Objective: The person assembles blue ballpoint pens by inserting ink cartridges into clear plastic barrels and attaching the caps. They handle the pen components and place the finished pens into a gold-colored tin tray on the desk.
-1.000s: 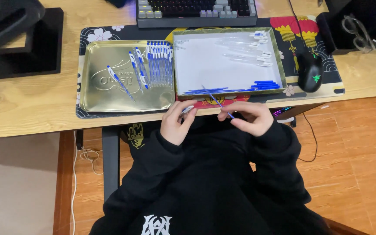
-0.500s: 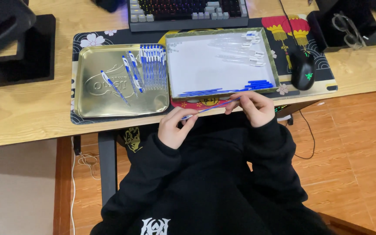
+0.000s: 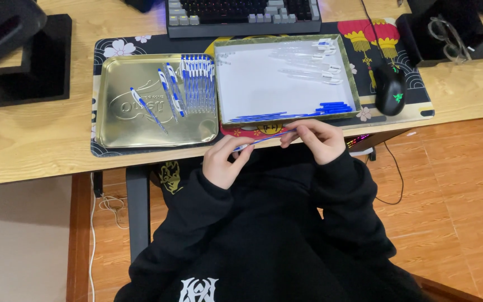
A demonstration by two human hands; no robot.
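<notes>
My left hand (image 3: 225, 162) and my right hand (image 3: 317, 140) meet at the desk's front edge and together hold one thin blue and white pen (image 3: 264, 140), each gripping an end. Just beyond them sits a white-lined tray (image 3: 286, 75) with clear pen barrels (image 3: 308, 64) at its far side and blue refills (image 3: 297, 112) along its near edge. To the left lies a gold metal tray (image 3: 135, 120) holding several finished blue and white pens (image 3: 197, 84), most in a row, some loose.
A keyboard (image 3: 241, 14) lies behind the trays and a black mouse (image 3: 389, 89) sits right of the white tray on a patterned desk mat (image 3: 107, 47). Glasses (image 3: 448, 39) rest at far right. A black stand (image 3: 23, 61) occupies the left. Cables hang under the desk.
My hands have drawn closer to the desk edge and now hold the pen stretched out between them; the view has shifted slightly.
</notes>
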